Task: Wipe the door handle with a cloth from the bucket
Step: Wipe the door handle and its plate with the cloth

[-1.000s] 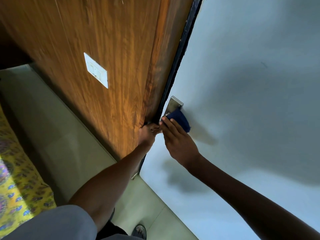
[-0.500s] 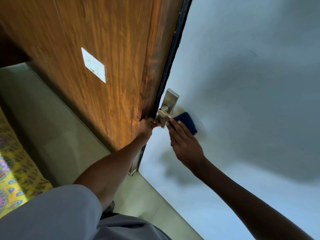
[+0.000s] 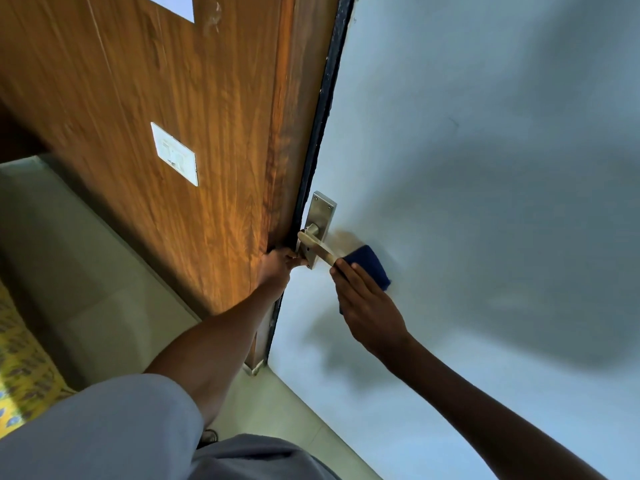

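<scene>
A brushed-metal door handle (image 3: 317, 245) with a long backplate (image 3: 321, 221) sits on the pale blue door face (image 3: 485, 168). My right hand (image 3: 367, 306) presses a dark blue cloth (image 3: 370, 265) around the free end of the lever, and the cloth hides the lever's tip. My left hand (image 3: 278, 266) grips the dark door edge (image 3: 311, 161) just below the handle. No bucket is in view.
A wood-grain panel (image 3: 173, 116) with a white switch plate (image 3: 175, 154) stands left of the door edge. Pale floor tiles (image 3: 86, 271) run below it. A yellow patterned fabric (image 3: 20, 368) lies at the far left. My grey sleeve (image 3: 104, 434) fills the bottom.
My right hand has slid the cloth along the lever from the backplate out to its free end, uncovering the lever. My left hand stays on the door edge.
</scene>
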